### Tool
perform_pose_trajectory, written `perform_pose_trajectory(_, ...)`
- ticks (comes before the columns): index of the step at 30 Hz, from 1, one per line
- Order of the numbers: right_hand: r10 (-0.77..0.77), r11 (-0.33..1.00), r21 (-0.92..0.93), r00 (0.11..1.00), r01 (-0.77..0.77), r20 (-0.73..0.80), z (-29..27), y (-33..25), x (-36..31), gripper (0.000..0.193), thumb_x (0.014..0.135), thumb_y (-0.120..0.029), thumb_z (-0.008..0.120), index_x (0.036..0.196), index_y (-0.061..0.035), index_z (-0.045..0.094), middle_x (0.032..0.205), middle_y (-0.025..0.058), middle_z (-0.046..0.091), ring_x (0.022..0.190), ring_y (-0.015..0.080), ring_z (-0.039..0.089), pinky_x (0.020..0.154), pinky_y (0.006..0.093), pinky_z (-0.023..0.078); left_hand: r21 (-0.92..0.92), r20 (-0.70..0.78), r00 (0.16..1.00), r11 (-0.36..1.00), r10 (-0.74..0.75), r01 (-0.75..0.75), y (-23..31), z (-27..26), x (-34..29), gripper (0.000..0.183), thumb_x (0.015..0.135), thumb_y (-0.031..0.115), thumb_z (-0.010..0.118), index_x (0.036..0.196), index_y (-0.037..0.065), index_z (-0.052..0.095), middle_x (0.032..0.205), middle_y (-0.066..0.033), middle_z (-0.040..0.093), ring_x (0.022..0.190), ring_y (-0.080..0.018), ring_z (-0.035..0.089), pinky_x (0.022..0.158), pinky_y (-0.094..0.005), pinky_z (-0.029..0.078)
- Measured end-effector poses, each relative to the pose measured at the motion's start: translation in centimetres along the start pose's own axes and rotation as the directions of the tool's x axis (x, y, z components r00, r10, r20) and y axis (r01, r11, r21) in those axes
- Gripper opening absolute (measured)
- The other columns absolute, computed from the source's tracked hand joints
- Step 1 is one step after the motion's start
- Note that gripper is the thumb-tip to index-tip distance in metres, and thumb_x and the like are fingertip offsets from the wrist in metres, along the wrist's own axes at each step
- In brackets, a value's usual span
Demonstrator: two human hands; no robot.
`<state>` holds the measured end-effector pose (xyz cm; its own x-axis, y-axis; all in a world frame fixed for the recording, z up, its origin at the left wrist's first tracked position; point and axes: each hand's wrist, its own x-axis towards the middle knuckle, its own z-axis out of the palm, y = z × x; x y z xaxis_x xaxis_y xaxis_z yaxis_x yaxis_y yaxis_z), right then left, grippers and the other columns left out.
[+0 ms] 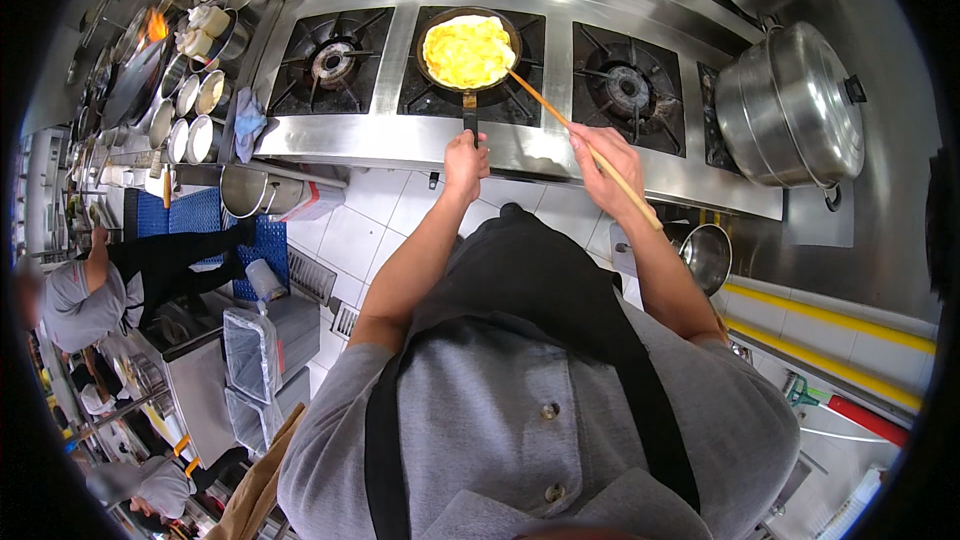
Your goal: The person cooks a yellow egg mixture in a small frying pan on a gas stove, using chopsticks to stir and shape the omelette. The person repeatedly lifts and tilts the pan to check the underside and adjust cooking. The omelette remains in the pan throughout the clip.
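Observation:
A dark frying pan (469, 92) sits over the middle burner of the steel stove, its handle pointing toward me. Yellow egg (468, 50) fills most of the pan, soft and uneven on top. My left hand (465, 166) is closed around the end of the pan's handle. In my right hand (608, 168) I grip a long, thin wooden stick (543, 102), slanting down to the left. The stick's tip reaches the egg's right edge at the pan rim; whether it is one chopstick or a pair, I cannot tell.
Bare burners (332, 63) flank the pan. A large lidded steel pot (790, 105) stands at right. Metal containers (202, 140) and squeeze bottles (207, 20) crowd the left, near a flame (156, 26). A blue cloth (248, 123) hangs by the stove's edge. Another person (85, 300) works at far left.

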<state>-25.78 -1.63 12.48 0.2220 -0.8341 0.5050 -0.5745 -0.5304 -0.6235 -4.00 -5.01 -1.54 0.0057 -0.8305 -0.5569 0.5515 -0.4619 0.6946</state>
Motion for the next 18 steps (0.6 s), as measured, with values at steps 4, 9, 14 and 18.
perform_pose_trajectory(4, -0.054, 0.998, 0.019, 0.994, 0.056, -0.100, 0.1, -0.9, 0.1, 0.019, 0.084, -0.005, 0.062, 0.102, 0.0014, 0.064, 0.085, 0.0147, 0.066, 0.075, 0.0284, 0.062, 0.070, 0.0348, 0.048, -0.034, 0.006, 1.000, 0.999, -0.012, 0.013, -0.2, -0.3, 0.3, 0.021, 0.095, 0.025, 0.038, 0.091, 0.007, 0.048, 0.057, 0.0040, 0.036, 0.041, -0.0053, 0.025, 0.036, -0.0233, 0.019)
perform_pose_trajectory(9, -0.003, 1.000, 0.019, 0.998, 0.004, -0.055, 1.0, 0.1, -0.6, 0.019, 0.083, -0.004, 0.063, 0.101, 0.0012, 0.065, 0.085, 0.0146, 0.066, 0.075, 0.0284, 0.061, 0.070, 0.0353, 0.049, -0.031, 0.015, 0.999, 0.999, -0.033, 0.033, -0.2, -0.4, 0.4, 0.024, 0.097, 0.025, 0.036, 0.092, 0.006, 0.049, 0.059, 0.0026, 0.037, 0.044, -0.0065, 0.027, 0.038, -0.0237, 0.021)
perform_pose_trajectory(14, -0.018, 0.999, 0.036, 0.993, 0.022, -0.118, 1.8, -0.3, -1.1, 0.019, 0.084, -0.005, 0.062, 0.102, 0.0008, 0.065, 0.085, 0.0152, 0.066, 0.075, 0.0292, 0.061, 0.070, 0.0354, 0.049, -0.065, -0.010, 0.998, 0.996, -0.066, 0.065, -0.1, -0.5, -0.4, 0.029, 0.098, 0.029, 0.035, 0.093, 0.005, 0.051, 0.061, 0.0004, 0.039, 0.048, -0.0093, 0.031, 0.042, -0.0252, 0.025)
perform_pose_trajectory(18, 0.146, 0.988, 0.066, 0.979, -0.138, -0.142, 2.3, 0.2, -2.8, 0.017, 0.084, -0.005, 0.062, 0.101, -0.0005, 0.066, 0.084, 0.0147, 0.066, 0.074, 0.0284, 0.062, 0.069, 0.0349, 0.049, -0.024, 0.011, 0.998, 0.998, -0.056, 0.057, 0.4, -0.7, -0.9, 0.037, 0.098, 0.033, 0.032, 0.098, 0.003, 0.054, 0.063, -0.0015, 0.043, 0.051, -0.0123, 0.036, 0.046, -0.0278, 0.030)
